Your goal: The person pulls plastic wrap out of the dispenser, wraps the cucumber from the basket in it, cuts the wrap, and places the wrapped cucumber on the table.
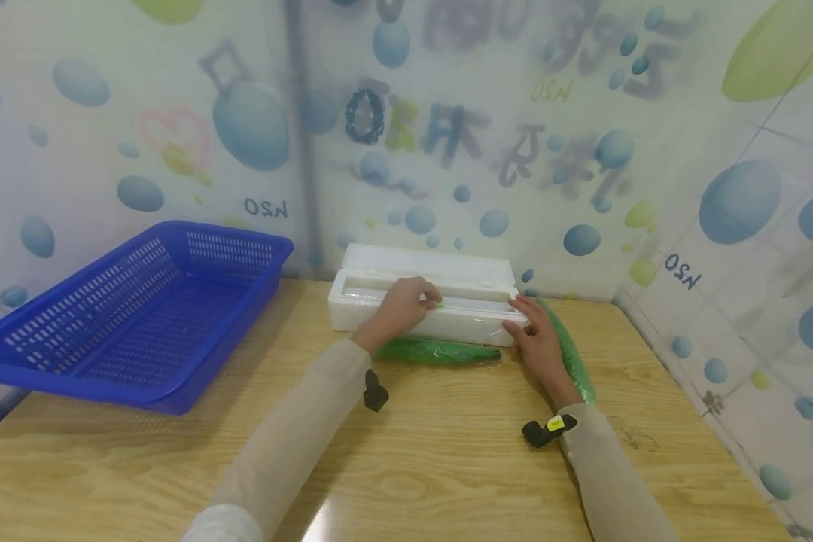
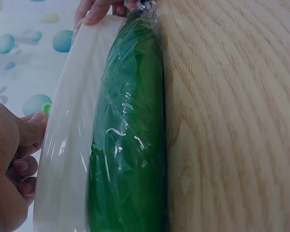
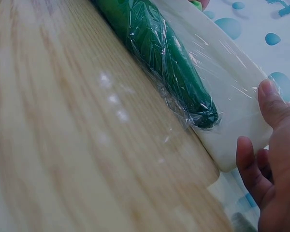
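Observation:
A long white box (image 1: 420, 320) stands near the wall, its lid (image 1: 427, 262) raised at the back. Clear, shiny film lies over its front face. Between thumb and fingertips my left hand (image 1: 404, 305) pinches a small bright green slider (image 1: 439, 305) at the box's upper front edge. My right hand (image 1: 540, 342) holds the right end of the box, thumb and fingers around its corner. Along the foot of the box lies a cucumber (image 2: 128, 135) wrapped in clear film. Another wrapped cucumber (image 1: 570, 354) lies beyond my right hand, partly hidden by it.
To the left a large blue plastic basket (image 1: 206, 361) with slotted walls sits on the wooden table (image 1: 447, 459). A wall covering (image 1: 447, 173) with printed bubbles rises right behind the box, and a wall (image 1: 738, 301) borders the table's right side.

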